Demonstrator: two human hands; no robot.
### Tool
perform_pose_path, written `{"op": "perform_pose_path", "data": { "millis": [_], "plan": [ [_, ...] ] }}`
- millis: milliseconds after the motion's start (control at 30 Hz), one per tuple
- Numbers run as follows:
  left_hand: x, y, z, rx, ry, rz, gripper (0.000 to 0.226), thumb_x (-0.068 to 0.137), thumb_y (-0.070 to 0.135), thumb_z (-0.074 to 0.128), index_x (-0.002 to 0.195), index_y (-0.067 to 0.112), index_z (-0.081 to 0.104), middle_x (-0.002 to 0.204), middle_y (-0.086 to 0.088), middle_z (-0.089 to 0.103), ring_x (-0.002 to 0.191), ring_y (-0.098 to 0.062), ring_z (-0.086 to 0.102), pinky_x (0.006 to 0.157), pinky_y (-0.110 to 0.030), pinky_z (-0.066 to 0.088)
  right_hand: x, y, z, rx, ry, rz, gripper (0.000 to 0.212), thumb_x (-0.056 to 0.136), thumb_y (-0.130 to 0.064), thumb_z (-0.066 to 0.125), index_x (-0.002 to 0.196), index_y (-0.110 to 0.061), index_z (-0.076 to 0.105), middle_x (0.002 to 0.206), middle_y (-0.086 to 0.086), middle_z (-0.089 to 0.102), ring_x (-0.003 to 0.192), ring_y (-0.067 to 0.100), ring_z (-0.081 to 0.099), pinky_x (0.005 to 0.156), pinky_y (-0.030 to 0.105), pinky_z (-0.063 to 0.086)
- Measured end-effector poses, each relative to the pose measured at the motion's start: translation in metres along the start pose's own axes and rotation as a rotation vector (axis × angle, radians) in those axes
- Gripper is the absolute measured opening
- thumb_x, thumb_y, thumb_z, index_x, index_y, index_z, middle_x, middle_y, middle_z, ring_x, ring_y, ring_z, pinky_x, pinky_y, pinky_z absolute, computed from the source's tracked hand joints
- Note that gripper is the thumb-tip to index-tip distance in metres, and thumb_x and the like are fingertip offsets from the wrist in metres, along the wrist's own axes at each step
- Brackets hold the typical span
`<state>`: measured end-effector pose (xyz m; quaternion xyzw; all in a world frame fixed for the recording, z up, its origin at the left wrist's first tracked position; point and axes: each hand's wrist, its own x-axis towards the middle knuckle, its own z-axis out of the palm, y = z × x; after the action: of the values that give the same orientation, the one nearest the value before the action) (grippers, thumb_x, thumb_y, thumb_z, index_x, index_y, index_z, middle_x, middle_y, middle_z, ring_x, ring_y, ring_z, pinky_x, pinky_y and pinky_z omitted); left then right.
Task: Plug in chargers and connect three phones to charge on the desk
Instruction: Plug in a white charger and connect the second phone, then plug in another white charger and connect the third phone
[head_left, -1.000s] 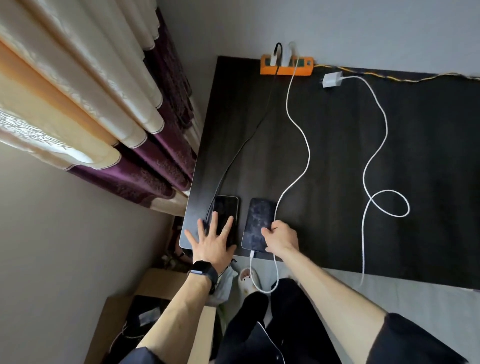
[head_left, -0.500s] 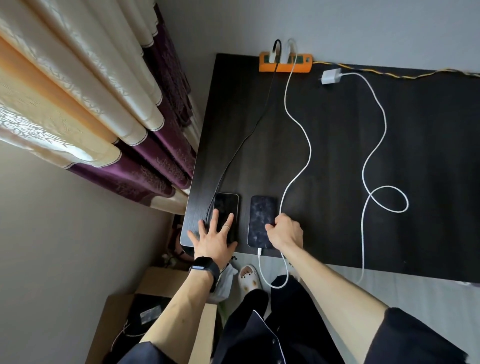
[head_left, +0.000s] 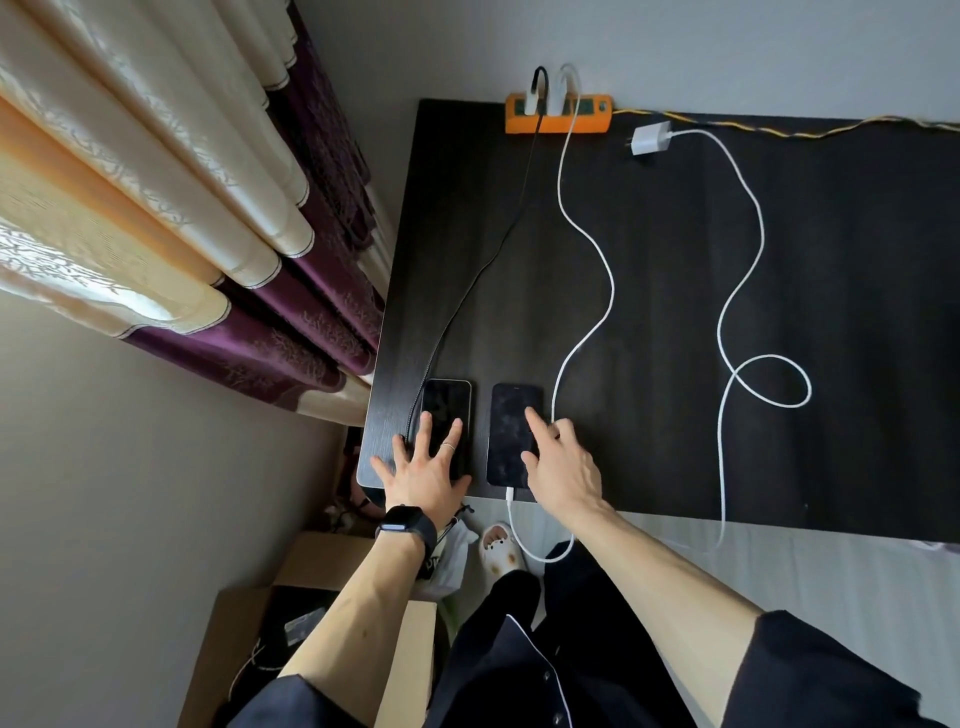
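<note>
Two dark phones lie side by side near the front left corner of the black desk (head_left: 675, 291). My left hand (head_left: 423, 470) rests flat with spread fingers on the left phone (head_left: 448, 402), which has a black cable (head_left: 485, 267) running beside it. My right hand (head_left: 558, 465) lies over the right phone (head_left: 511, 415), index finger stretched onto its screen. A white cable (head_left: 584, 234) is plugged into that phone's near end. Both cables run to chargers in the orange power strip (head_left: 558, 117). A third white charger (head_left: 649, 139) lies unplugged, its cable (head_left: 748, 291) looped.
Cream and purple curtains (head_left: 208, 218) hang along the desk's left side. A cardboard box (head_left: 291, 613) and a slipper (head_left: 498, 553) sit on the floor below the front edge. The third cable's end hangs over the desk's front edge.
My right hand has let go of the white cable beside the right phone and opened, its index finger now lying on the screen. My left hand stays on the left phone.
</note>
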<state>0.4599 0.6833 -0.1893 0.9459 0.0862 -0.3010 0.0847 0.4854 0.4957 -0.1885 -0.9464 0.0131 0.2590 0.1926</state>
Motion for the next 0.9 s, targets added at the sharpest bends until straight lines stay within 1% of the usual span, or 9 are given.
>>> {"op": "perform_pose_path", "data": {
  "millis": [100, 367, 433, 533, 633, 700, 800, 900],
  "plan": [
    [0.0, 0.0, 0.0, 0.003, -0.003, 0.0, 0.077, 0.095, 0.055, 0.049, 0.153, 0.049, -0.001, 0.166, 0.003, -0.012, 0.15, -0.044, 0.003, 0.114, -0.071, 0.009, -0.003, 0.006, 0.005, -0.04, 0.005, -0.041, 0.055, 0.103, -0.034, 0.046, 0.155, -0.031, 0.027, 0.13, 0.003, 0.037, 0.108, 0.025, 0.056, 0.086, 0.039, 0.054],
    [-0.002, 0.0, 0.002, 0.001, -0.017, -0.007, 0.078, 0.095, 0.055, 0.047, 0.153, 0.049, -0.004, 0.166, 0.003, -0.014, 0.15, -0.044, 0.001, 0.114, -0.071, 0.009, -0.008, 0.005, 0.007, -0.016, 0.0, -0.012, 0.056, 0.103, -0.035, 0.045, 0.155, -0.032, 0.026, 0.13, 0.002, 0.035, 0.109, 0.022, 0.052, 0.087, 0.037, 0.055],
    [-0.003, 0.0, 0.002, 0.004, -0.026, -0.004, 0.078, 0.095, 0.055, 0.047, 0.153, 0.05, -0.005, 0.166, 0.003, -0.014, 0.15, -0.044, 0.001, 0.114, -0.071, 0.009, -0.009, 0.005, 0.006, -0.008, -0.006, -0.008, 0.055, 0.103, -0.036, 0.045, 0.155, -0.032, 0.027, 0.13, 0.002, 0.035, 0.109, 0.022, 0.052, 0.087, 0.036, 0.056],
    [-0.003, -0.001, -0.004, 0.017, -0.051, 0.01, 0.078, 0.095, 0.054, 0.047, 0.154, 0.048, -0.005, 0.166, 0.001, -0.013, 0.15, -0.044, 0.001, 0.114, -0.071, 0.008, -0.01, 0.005, -0.001, 0.035, -0.011, -0.018, 0.052, 0.103, -0.037, 0.045, 0.153, -0.031, 0.034, 0.13, 0.002, 0.04, 0.108, 0.023, 0.057, 0.087, 0.036, 0.054],
    [-0.004, 0.002, -0.018, 0.027, -0.044, 0.03, 0.071, 0.097, 0.046, 0.048, 0.156, 0.04, 0.009, 0.166, -0.002, -0.005, 0.15, -0.042, 0.0, 0.114, -0.071, 0.007, -0.02, 0.009, -0.017, 0.14, 0.029, -0.001, 0.047, 0.101, -0.035, 0.047, 0.148, -0.031, 0.044, 0.13, -0.001, 0.05, 0.11, 0.025, 0.061, 0.089, 0.038, 0.052],
    [-0.005, 0.008, -0.027, -0.015, -0.021, 0.048, 0.065, 0.097, 0.04, 0.047, 0.155, 0.034, 0.02, 0.166, -0.003, 0.005, 0.151, -0.038, 0.003, 0.115, -0.069, 0.008, -0.03, 0.016, -0.027, 0.202, 0.074, 0.002, 0.042, 0.1, -0.033, 0.048, 0.142, -0.03, 0.051, 0.127, -0.003, 0.055, 0.109, 0.023, 0.062, 0.091, 0.035, 0.05],
    [-0.014, 0.03, -0.044, -0.114, 0.053, 0.143, 0.06, 0.097, 0.039, 0.045, 0.153, 0.032, 0.026, 0.163, -0.002, 0.024, 0.15, -0.03, 0.018, 0.117, -0.063, 0.014, -0.056, 0.034, -0.047, 0.283, 0.157, 0.019, 0.034, 0.098, -0.032, 0.052, 0.131, -0.031, 0.061, 0.123, -0.008, 0.06, 0.101, 0.014, 0.064, 0.091, 0.031, 0.051],
    [-0.03, 0.069, -0.064, -0.139, 0.144, 0.284, 0.06, 0.095, 0.04, 0.049, 0.152, 0.031, 0.031, 0.157, 0.001, 0.035, 0.143, -0.027, 0.033, 0.117, -0.055, 0.022, -0.088, 0.057, -0.068, 0.374, 0.271, 0.022, 0.027, 0.094, -0.029, 0.059, 0.119, -0.033, 0.069, 0.116, -0.013, 0.063, 0.097, 0.011, 0.065, 0.09, 0.031, 0.051]
  ]
}}
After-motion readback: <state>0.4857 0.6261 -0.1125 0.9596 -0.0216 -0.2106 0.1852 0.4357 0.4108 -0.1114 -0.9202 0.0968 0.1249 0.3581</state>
